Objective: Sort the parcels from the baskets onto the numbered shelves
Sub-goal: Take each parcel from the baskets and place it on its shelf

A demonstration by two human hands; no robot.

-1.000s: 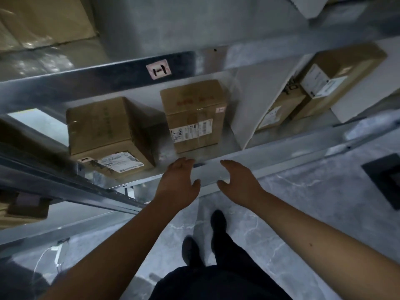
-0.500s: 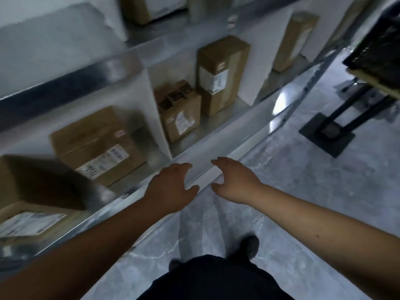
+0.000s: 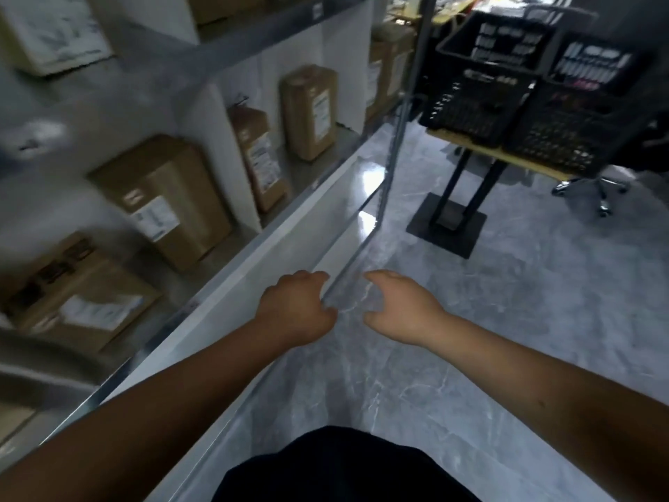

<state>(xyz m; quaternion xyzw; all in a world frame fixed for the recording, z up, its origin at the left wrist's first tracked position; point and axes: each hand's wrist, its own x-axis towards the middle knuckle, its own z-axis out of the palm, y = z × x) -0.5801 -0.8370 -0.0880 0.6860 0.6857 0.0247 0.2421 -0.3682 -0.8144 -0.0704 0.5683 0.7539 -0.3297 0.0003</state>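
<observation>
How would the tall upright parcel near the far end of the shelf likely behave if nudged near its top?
The tall parcel stands on its narrow end, so it probably tips easily. Its flat cardboard faces suggest it is stiff and won't roll.

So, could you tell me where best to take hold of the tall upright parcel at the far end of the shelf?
Probably by the two narrow sides of the tall parcel, near the top, coming from the open aisle side. It stands upright, with white dividers close by, so the front is the free approach.
</observation>
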